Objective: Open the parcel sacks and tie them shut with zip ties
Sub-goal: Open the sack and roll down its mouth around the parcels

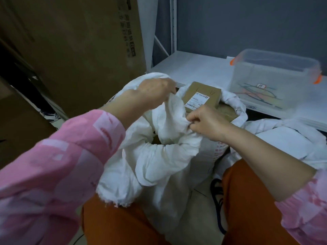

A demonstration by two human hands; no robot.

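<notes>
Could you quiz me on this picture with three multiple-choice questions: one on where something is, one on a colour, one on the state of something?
1. Where is the clear plastic bin?
A. on the white shelf
B. inside the sack
C. on the person's lap

2. What colour are the bin's latches?
A. green
B. orange
C. black

3. How is the white sack's mouth?
A. tied with a zip tie
B. open, with a labelled parcel showing
C. taped flat

Answers: 1 A, it stands on the shelf behind the sack. 2 B, both latches are orange. 3 B, the left hand and right hand grip the gathered cloth; no tie shows.
</notes>
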